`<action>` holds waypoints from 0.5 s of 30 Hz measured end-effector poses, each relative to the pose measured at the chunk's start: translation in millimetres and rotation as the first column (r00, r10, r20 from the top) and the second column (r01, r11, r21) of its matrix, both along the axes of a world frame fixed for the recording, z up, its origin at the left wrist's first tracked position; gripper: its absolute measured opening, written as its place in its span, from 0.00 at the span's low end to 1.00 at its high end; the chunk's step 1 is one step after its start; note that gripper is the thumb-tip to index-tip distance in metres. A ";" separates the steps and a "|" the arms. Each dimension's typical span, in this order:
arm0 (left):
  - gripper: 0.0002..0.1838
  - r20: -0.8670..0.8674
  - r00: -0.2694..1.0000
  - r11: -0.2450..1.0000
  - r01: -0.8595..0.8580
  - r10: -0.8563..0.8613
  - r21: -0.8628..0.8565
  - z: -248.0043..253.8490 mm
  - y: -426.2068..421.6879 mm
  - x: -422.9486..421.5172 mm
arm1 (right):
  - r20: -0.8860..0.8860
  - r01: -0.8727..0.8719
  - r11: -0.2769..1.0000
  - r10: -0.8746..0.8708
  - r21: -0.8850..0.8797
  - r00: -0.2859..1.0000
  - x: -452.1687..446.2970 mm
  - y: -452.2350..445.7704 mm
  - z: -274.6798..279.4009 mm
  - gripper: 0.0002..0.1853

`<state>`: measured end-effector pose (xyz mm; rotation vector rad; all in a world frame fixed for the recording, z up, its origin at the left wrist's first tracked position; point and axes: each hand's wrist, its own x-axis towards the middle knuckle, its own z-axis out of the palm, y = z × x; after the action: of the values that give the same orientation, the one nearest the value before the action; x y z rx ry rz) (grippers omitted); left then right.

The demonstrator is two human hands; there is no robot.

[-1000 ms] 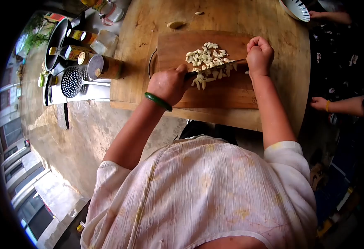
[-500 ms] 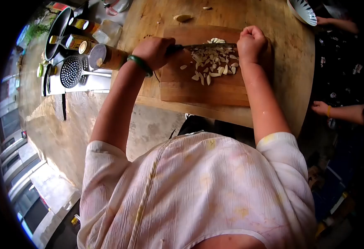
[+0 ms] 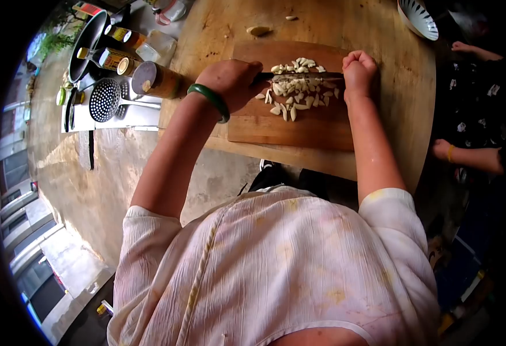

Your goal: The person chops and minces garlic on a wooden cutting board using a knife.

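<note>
My left hand (image 3: 234,84), with a green bangle at its wrist, is closed around the dark handle of a knife (image 3: 307,76). The blade lies crosswise over chopped garlic (image 3: 290,87) on a wooden cutting board (image 3: 287,131). At the blade's far end is my right hand (image 3: 359,72), its fingers closed at the tip; the exact grip is partly hidden. Pale garlic pieces show on both sides of the blade, several of them larger slivers on the side nearer my body.
A larger tan piece (image 3: 258,30) lies beyond the board on the wooden table (image 3: 322,23). Jars (image 3: 156,79), a skimmer (image 3: 105,100) and a pan (image 3: 87,46) stand at left. A bowl (image 3: 418,20) sits at the right edge, near another person's hands (image 3: 441,150).
The knife and both hands have shifted nearer my body and slightly right. More garlic now shows on the blade's far side. The other person's upper hand has come away from the bowl.
</note>
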<state>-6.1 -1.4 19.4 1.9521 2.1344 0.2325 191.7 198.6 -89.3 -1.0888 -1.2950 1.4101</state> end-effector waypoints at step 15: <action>0.18 -0.055 0.992 0.991 -0.118 0.114 -0.067 -19.7 -32.7 48.7 | 0.063 -0.062 0.998 0.062 -0.015 0.996 33.1 -22.0 5.4 0.11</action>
<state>42.7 -34.2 -0.3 1.8168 2.2599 0.1271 224.8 176.6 -83.9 -1.1182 -1.3771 1.4416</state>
